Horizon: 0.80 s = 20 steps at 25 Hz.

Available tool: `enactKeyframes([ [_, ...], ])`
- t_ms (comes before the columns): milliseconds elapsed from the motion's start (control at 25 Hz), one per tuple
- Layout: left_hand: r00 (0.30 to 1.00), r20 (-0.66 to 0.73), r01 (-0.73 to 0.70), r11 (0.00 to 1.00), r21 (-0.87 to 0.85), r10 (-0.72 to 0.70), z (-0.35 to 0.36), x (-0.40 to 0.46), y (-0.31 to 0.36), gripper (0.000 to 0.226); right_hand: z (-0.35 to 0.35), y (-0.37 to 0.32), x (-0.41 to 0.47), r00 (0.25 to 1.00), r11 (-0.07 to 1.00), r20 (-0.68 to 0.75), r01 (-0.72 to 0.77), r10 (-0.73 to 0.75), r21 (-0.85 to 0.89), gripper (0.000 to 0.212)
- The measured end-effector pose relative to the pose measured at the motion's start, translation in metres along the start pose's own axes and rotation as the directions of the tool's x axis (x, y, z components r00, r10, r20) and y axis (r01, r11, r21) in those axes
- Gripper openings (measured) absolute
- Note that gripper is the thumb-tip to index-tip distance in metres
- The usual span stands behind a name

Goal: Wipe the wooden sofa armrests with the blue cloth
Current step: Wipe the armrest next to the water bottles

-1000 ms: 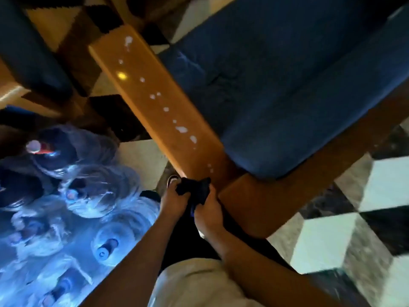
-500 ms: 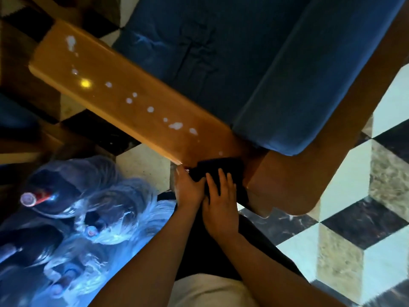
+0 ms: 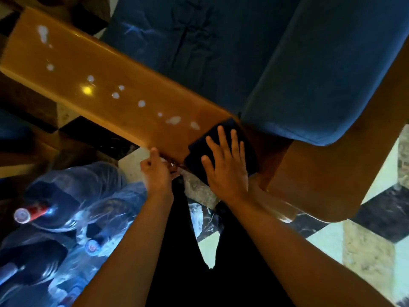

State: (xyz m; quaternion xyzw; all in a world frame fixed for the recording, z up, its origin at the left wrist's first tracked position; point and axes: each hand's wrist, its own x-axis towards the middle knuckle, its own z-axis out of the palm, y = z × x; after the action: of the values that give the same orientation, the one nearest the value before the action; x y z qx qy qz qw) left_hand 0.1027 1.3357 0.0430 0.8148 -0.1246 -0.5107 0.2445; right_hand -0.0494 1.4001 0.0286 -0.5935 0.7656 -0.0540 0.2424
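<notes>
The wooden armrest runs from upper left down to the middle, dotted with several white spots. The dark blue cloth lies flat on its near end. My right hand rests on the cloth with fingers spread, palm pressing down. My left hand is just off the armrest's near edge, left of the cloth, fingers loosely curled and holding nothing I can see.
The sofa's blue seat cushion fills the upper right, above its wooden front rail. Several large plastic water bottles lie on the floor at lower left. The checkered tile floor shows at right.
My right hand has spread flat and pushed the cloth further onto the armrest's end. My left hand has let go of the cloth and drawn off to the left.
</notes>
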Motion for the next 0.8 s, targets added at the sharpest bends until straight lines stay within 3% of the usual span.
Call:
enactKeyframes([
  [80, 0.991, 0.038, 0.134, 0.971, -0.197, -0.129, -0.005, 0.018, 0.019, 0.047, -0.011, -0.002, 0.03, 0.999, 0.999, -0.033, 0.004, -0.002, 0.04, 0.045],
  [160, 0.974, 0.094, 0.224, 0.934, -0.278, -0.206, -0.011, 0.043, 0.038, 0.047, -0.014, -0.016, 0.055, 0.995, 0.999, -0.092, -0.033, 0.033, 0.002, 0.041],
  [320, 0.975, 0.092, 0.224, 0.912, -0.343, -0.204, -0.025, 0.081, 0.068, 0.046, -0.023, -0.054, 0.123, 0.985, 0.986, -0.103, -0.145, 0.136, -0.087, 0.072],
  [440, 0.972, 0.09, 0.236, 0.896, -0.376, -0.218, -0.035, 0.101, 0.087, 0.047, -0.029, -0.078, 0.189, 0.987, 0.987, 0.051, -0.151, 0.154, -0.063, 0.071],
  [560, 0.97, 0.124, 0.243, 0.884, -0.399, -0.21, -0.045, 0.115, 0.094, 0.045, -0.035, -0.089, 0.24, 0.914, 0.953, 0.332, -0.283, 0.234, 0.107, 0.068],
  [600, 0.968, 0.137, 0.247, 0.881, -0.405, -0.209, -0.046, 0.115, 0.094, 0.044, -0.036, -0.088, 0.243, 0.904, 0.948, 0.363, -0.291, 0.228, 0.127, 0.064],
  [680, 0.962, 0.164, 0.265, 0.88, -0.393, -0.216, -0.048, 0.111, 0.092, 0.042, -0.034, -0.083, 0.224, 0.956, 0.984, 0.252, -0.169, 0.148, 0.064, 0.055],
  [800, 0.959, 0.178, 0.274, 0.875, -0.4, -0.219, -0.047, 0.099, 0.088, 0.044, -0.016, -0.072, 0.147, 0.995, 0.994, -0.102, -0.015, 0.004, -0.111, 0.052],
])
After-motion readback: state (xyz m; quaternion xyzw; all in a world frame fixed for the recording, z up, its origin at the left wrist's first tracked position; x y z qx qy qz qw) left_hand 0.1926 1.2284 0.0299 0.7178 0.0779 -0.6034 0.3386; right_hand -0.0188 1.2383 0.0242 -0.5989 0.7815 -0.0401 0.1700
